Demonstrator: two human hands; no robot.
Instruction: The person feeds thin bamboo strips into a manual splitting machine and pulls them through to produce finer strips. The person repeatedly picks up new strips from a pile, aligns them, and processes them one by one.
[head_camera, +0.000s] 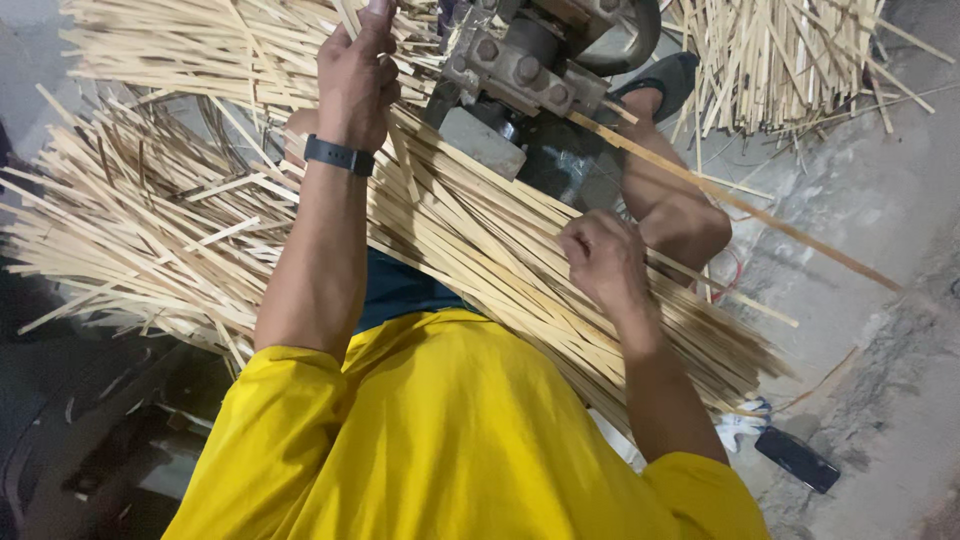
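Note:
My left hand (355, 75), with a black band on its wrist, is raised and closed around a thin pale bamboo strip (347, 18) just left of a grey bolted metal machine (515, 70). My right hand (602, 262) lies with curled fingers on a thick bundle of bamboo strips (480, 250) that rests across my lap, pinching strips at its top. One long strip (740, 205) sticks out of the machine toward the lower right. My yellow sleeves fill the bottom of the view.
Loose bamboo strips are heaped at the left (130, 220) and the upper right (790, 60). My bent leg (680, 215) and sandalled foot (660, 85) lie beside the machine. A dark phone-like slab (797, 458) and a white cloth (740, 425) lie on the concrete floor.

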